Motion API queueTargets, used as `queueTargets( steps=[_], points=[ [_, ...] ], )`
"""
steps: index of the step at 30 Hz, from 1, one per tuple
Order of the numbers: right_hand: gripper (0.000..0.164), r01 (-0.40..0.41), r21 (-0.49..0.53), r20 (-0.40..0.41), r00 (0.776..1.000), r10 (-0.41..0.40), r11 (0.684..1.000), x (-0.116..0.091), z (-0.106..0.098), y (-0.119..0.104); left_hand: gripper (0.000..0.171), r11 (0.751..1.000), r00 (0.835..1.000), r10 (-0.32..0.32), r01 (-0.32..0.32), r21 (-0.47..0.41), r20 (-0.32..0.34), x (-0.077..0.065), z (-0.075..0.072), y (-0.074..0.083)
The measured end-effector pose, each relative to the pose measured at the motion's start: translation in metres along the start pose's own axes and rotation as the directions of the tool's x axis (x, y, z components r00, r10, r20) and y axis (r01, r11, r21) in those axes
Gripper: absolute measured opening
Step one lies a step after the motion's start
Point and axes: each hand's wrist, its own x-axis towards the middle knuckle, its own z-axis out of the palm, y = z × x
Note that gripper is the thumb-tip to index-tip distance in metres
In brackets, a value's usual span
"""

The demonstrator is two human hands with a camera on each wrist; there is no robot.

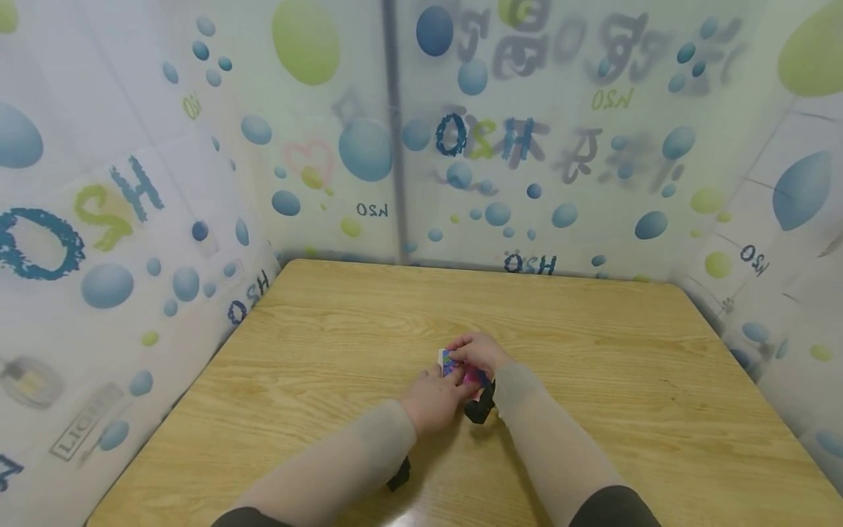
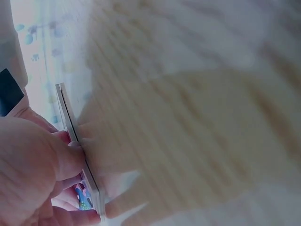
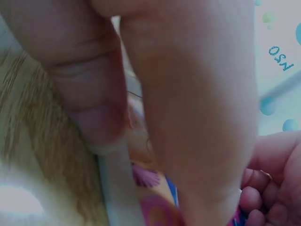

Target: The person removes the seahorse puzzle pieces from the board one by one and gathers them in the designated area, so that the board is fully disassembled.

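A small flat board (image 1: 448, 359) with a colourful printed face and a white edge lies between both hands over the table. Seen edge-on in the left wrist view, the board (image 2: 67, 113) shows two thin pale layers with a dark line between them. My left hand (image 1: 435, 399) grips its near left part, the thumb at the edge and other fingers on the printed side. From the right, my right hand (image 1: 482, 353) pinches the board between thumb and finger. Pink and purple print on the board (image 3: 157, 205) shows past these fingers; the hands hide most of the picture.
The wooden table (image 1: 316, 329) reaches back to printed curtains (image 1: 560, 183) with blue and green dots, which also hang at both sides. Black straps (image 1: 481, 407) sit at the wrists, close to the board. Light glares off the tabletop near its front.
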Motion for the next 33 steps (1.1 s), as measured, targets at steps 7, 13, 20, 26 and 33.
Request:
queueTargets(
  steps=[7, 13, 20, 26, 33],
  points=[
    [0.013, 0.033, -0.040, 0.009, 0.999, -0.033, 0.999, -0.001, -0.002, 0.000, 0.052, 1.000, 1.000, 0.006, -0.006, 0.003, -0.005, 0.001, 0.000, 0.000],
    [0.013, 0.042, -0.070, 0.020, 0.999, -0.040, 0.997, -0.002, -0.005, 0.000, 0.051, 1.000, 1.000, 0.014, -0.014, 0.020, -0.018, 0.001, 0.001, 0.000],
    [0.013, 0.046, -0.092, 0.039, 0.998, -0.043, 0.995, -0.002, -0.007, -0.001, 0.051, 1.000, 1.000, 0.017, -0.017, 0.019, -0.014, 0.001, 0.001, 0.000],
    [0.014, 0.039, -0.020, 0.035, 0.999, -0.038, 0.999, 0.000, -0.008, 0.001, 0.051, 0.999, 1.000, 0.013, -0.012, 0.041, -0.003, 0.001, 0.002, -0.001],
    [0.015, 0.012, 0.173, 0.043, 0.999, -0.020, 0.985, 0.000, -0.011, 0.005, 0.053, 0.998, 0.999, 0.026, -0.024, 0.065, -0.031, 0.002, 0.005, -0.003]
  ],
)
